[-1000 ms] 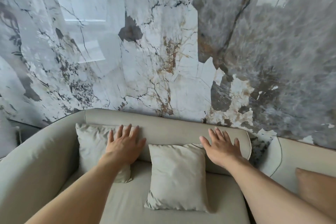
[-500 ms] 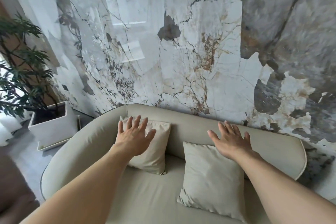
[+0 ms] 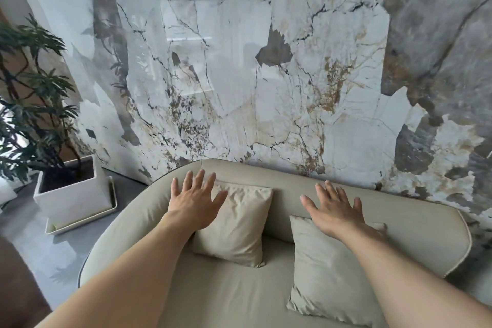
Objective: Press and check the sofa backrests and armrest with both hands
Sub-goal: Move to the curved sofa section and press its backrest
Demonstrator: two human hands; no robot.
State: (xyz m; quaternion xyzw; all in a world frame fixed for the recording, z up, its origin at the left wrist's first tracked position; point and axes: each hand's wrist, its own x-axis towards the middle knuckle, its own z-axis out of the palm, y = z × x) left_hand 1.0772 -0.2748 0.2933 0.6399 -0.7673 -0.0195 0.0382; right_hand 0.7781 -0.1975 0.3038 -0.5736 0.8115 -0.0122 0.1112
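Head view, looking down over both bare forearms: the left hand [image 3: 195,201] lies flat with its grip released, fingers spread, palm down across the upper left corner of the left cushion [image 3: 235,224], its fingertips reaching onto the sofa backrest [image 3: 287,186] behind. The right hand [image 3: 332,210] is likewise open and grasping nothing, fingers fanned, palm pressed on the backrest just above the top edge of the right cushion [image 3: 327,271]. The two hands are well apart, with the left cushion's right half between them.

Both cushions lean against the backrest and stand on the seat [image 3: 226,293], the left one set further back, the right one nearer the camera. The backrest curves round on the left into the armrest [image 3: 119,231], all in the same pale greyish-beige cloth, with a thin piped edge showing at the right end.

Behind the sofa rises a glossy marble wall [image 3: 266,74], white with grey and rust veining. To the left, on the grey floor [image 3: 32,253], a leafy plant [image 3: 29,93] grows from a white square planter [image 3: 72,194] that stands in a shallow tray.
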